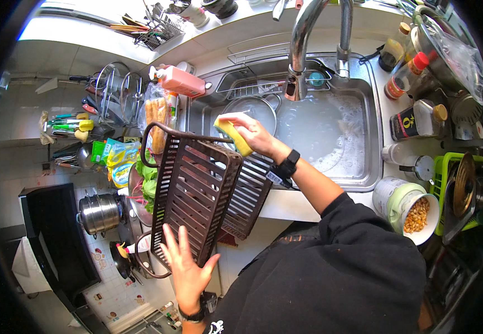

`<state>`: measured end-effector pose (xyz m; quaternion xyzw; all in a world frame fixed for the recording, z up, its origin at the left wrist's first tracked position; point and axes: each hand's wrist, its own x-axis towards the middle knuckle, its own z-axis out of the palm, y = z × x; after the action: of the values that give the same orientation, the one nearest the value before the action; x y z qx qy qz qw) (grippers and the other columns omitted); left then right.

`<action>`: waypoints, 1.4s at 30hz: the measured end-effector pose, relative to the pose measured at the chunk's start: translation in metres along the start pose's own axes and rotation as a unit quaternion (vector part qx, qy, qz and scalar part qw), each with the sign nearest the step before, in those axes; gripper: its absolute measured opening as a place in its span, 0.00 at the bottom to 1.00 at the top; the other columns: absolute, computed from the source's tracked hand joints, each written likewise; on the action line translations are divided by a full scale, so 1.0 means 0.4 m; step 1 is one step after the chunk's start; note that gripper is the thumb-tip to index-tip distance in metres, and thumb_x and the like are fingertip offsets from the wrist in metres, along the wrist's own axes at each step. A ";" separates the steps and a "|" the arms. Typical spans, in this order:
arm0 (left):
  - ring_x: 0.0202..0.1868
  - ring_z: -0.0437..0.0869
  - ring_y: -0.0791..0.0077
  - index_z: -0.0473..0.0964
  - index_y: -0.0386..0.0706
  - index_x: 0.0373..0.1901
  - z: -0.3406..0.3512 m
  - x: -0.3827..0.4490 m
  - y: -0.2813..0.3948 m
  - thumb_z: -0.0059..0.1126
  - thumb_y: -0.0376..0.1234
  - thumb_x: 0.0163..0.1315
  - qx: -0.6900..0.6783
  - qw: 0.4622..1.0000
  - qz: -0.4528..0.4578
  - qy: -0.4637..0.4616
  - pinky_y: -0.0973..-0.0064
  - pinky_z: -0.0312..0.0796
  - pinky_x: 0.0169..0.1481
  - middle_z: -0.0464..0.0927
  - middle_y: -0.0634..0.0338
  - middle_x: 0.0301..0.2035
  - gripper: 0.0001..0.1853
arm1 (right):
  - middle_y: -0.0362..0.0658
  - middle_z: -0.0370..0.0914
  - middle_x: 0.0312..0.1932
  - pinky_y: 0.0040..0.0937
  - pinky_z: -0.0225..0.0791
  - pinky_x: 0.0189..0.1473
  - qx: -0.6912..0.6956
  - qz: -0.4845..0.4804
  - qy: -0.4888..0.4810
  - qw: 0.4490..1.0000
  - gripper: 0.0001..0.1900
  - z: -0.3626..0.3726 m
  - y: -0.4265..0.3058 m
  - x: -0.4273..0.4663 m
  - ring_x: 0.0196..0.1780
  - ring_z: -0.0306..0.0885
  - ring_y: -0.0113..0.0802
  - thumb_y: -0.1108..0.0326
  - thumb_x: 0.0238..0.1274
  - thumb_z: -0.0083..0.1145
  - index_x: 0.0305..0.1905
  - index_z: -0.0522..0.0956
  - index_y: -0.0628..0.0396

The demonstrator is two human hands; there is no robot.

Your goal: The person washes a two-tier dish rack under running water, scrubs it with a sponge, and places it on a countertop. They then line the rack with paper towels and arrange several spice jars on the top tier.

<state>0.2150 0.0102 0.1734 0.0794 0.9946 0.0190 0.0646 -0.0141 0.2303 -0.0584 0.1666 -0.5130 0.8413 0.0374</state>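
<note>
A brown slatted rack (191,183) with curved tube handles leans at a tilt in front of the sink. Against its lower end rests my left hand (187,265), palm down with fingers and thumb spread, not closed around anything visible. My right hand (256,133) grips a yellow sponge (234,135) with a green scouring side, just above the rack's upper end. Another brown slatted tier (252,192) sits beneath and to the right, at the sink's front edge. Soapy water fills the steel sink (371,125), where a round lid or pan (252,109) lies at the left.
A chrome faucet (298,54) arches over the sink. Left of it stand a pink pump bottle (183,80), bagged bread sticks (156,121) and leafy greens (147,183). A steel pot (99,213) sits farther left. At right are sauce bottles (406,75) and a bowl of corn kernels (417,215).
</note>
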 end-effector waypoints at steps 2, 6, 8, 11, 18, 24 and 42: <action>0.75 0.48 0.35 0.65 0.52 0.72 0.012 0.033 -0.002 0.73 0.36 0.51 -0.119 0.992 0.011 -0.050 0.44 0.46 0.75 0.47 0.35 0.74 0.43 | 0.50 0.66 0.67 0.35 0.58 0.71 0.043 0.063 0.028 0.997 0.26 0.018 -0.007 -0.021 0.70 0.65 0.36 0.67 0.72 0.43 0.73 0.60 0.58; 0.75 0.49 0.33 0.70 0.46 0.67 0.015 0.044 -0.006 0.70 0.32 0.52 -0.067 0.995 0.026 -0.068 0.48 0.47 0.76 0.49 0.35 0.73 0.37 | 0.51 0.49 0.77 0.37 0.43 0.77 0.061 0.042 -0.088 0.993 0.35 -0.011 -0.051 -0.041 0.79 0.47 0.40 0.56 0.70 0.52 0.76 0.55 0.58; 0.76 0.49 0.37 0.68 0.42 0.68 0.013 0.042 -0.008 0.68 0.30 0.52 -0.049 0.995 0.036 -0.075 0.53 0.48 0.77 0.48 0.36 0.74 0.38 | 0.52 0.36 0.81 0.39 0.30 0.79 -0.066 -0.017 -0.197 0.978 0.45 -0.027 -0.073 -0.028 0.83 0.30 0.41 0.48 0.65 0.58 0.78 0.49 0.58; 0.76 0.48 0.37 0.68 0.42 0.68 0.015 0.044 -0.009 0.68 0.30 0.51 -0.048 0.995 0.040 -0.076 0.52 0.47 0.76 0.48 0.36 0.74 0.38 | 0.54 0.66 0.65 0.38 0.55 0.71 -0.082 -0.103 -0.197 0.972 0.27 -0.027 -0.062 -0.003 0.71 0.62 0.47 0.59 0.65 0.60 0.65 0.69 0.60; 0.76 0.47 0.35 0.67 0.43 0.69 0.017 0.048 -0.015 0.68 0.30 0.50 -0.061 0.994 0.047 -0.083 0.50 0.44 0.77 0.47 0.34 0.73 0.40 | 0.45 0.76 0.36 0.40 0.70 0.48 -0.243 -0.015 -0.065 0.968 0.16 -0.069 0.119 -0.107 0.42 0.75 0.45 0.74 0.54 0.62 0.49 0.79 0.52; 0.73 0.45 0.24 0.66 0.53 0.70 0.018 0.049 -0.013 0.71 0.30 0.49 -0.066 0.993 0.029 -0.092 0.38 0.46 0.73 0.46 0.28 0.72 0.43 | 0.45 0.77 0.33 0.40 0.69 0.43 -0.322 -0.146 -0.048 0.934 0.12 -0.020 0.043 -0.056 0.39 0.77 0.46 0.71 0.53 0.65 0.44 0.79 0.53; 0.73 0.46 0.24 0.66 0.52 0.70 0.017 0.072 -0.019 0.71 0.29 0.49 -0.072 0.992 0.048 -0.092 0.39 0.46 0.74 0.46 0.28 0.72 0.42 | 0.43 0.82 0.43 0.37 0.71 0.47 -0.403 -0.227 0.102 0.881 0.20 0.089 -0.046 -0.031 0.44 0.81 0.42 0.74 0.47 0.62 0.50 0.79 0.58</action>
<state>0.1866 0.0075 0.1627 0.1234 0.9755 0.0861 0.1604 0.0104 0.2093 -0.0318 0.1623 -0.7494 0.5424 0.3434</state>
